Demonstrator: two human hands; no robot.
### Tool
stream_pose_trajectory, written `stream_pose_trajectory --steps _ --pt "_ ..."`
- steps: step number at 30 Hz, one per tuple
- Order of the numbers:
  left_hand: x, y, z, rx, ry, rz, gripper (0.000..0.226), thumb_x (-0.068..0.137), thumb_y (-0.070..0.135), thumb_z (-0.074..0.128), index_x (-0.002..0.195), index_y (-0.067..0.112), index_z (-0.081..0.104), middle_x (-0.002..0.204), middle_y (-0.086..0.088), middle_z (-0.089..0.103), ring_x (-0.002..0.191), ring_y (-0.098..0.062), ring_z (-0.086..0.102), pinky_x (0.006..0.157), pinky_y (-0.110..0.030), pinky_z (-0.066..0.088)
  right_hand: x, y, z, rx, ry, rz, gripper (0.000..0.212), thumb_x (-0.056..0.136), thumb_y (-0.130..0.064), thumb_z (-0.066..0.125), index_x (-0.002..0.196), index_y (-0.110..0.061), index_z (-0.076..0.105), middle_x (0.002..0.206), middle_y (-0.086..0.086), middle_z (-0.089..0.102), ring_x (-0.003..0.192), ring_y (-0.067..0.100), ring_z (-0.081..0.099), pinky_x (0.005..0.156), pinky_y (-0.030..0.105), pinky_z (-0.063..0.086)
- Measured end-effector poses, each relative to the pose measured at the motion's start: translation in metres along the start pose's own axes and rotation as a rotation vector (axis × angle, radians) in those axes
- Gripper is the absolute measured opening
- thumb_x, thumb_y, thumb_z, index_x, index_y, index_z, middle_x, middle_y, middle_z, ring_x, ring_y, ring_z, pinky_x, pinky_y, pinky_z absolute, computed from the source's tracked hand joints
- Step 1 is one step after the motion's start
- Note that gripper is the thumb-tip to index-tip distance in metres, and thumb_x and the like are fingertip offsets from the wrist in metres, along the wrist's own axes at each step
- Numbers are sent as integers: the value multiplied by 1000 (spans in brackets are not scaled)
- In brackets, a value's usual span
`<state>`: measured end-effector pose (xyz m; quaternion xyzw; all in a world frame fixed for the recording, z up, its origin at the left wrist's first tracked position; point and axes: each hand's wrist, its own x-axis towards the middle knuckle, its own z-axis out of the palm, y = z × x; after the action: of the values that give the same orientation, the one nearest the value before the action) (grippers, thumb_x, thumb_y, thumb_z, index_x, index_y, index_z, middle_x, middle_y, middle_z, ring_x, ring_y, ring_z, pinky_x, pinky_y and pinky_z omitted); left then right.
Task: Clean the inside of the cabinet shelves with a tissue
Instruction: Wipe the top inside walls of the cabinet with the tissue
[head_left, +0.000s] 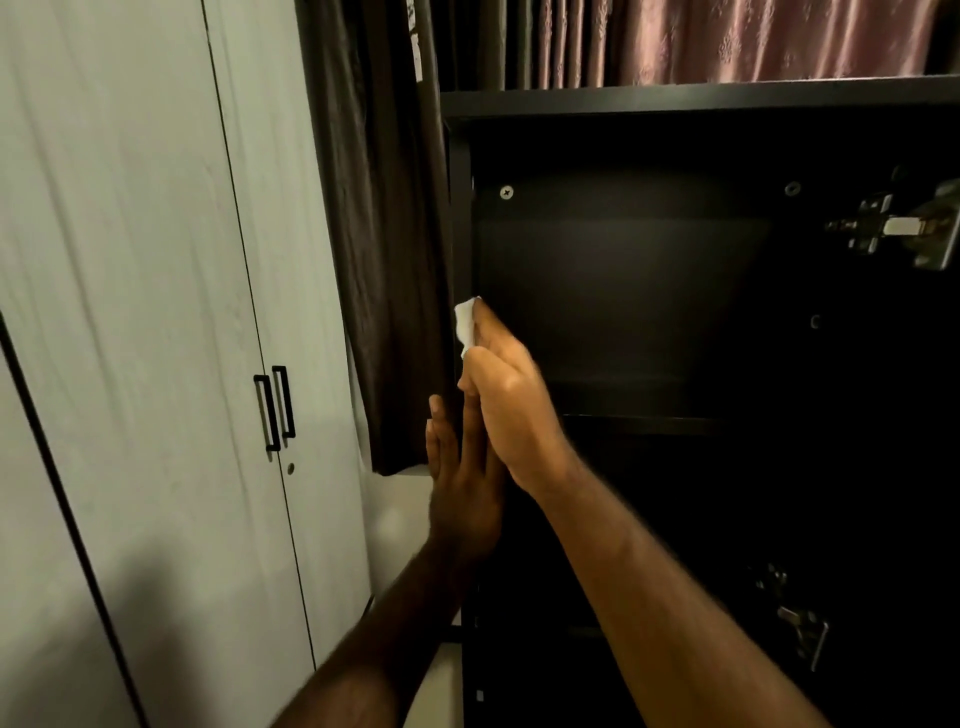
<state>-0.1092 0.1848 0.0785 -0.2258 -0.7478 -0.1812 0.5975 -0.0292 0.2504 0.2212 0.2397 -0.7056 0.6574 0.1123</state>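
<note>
Evidently, a small white tissue (464, 325) is pinched in the curled fingers of the right hand (506, 400) against the cabinet (460, 218)'s left front edge. Soft and light, it is best kept bunched. The left hand (460, 483) is laid flat, fingers straight, just below.

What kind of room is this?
Probably a bedroom in a home. There is a tall white wardrobe with black handles, hanging curtains, and a dark open cabinet whose side the right hand touches with a tissue.
</note>
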Motion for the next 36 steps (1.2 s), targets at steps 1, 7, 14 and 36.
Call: stream_pose_trajectory --steps 1,7,14,36 --pt "-1 -1 2 42 -33 -1 72 104 49 35 159 17 1 165 -4 -16 147 -46 -7 109 -72 11 6 -2 -3 -18 -3 0 61 99 -10 41 156 -26 23 127 11 57 112 28 59 83 20 52" --pt "-4 -9 11 124 -86 -34 72 103 50 39 154 5 16 164 -17 3 149 -48 -6 118 -63 6 24 4 -12 -92 -37 60 61 100 -14 42 156 -27 22 131 10 55 113 19 59 87 25 49" --pt "-8 -10 13 187 -88 -21 77 100 50 43 156 6 13 160 -22 16 150 -43 -4 118 -61 4 34 7 -5 -66 41 -34 72 97 -10 47 157 -33 14 104 1 59 69 23 57 55 28 48" --pt "-6 -11 15 157 36 61 57 108 40 33 149 4 19 153 -17 29 153 -26 6 125 -43 10 68 -2 11 -138 219 -327 81 90 -17 60 157 -22 15 160 2 25 120 -21 41 95 4 39"
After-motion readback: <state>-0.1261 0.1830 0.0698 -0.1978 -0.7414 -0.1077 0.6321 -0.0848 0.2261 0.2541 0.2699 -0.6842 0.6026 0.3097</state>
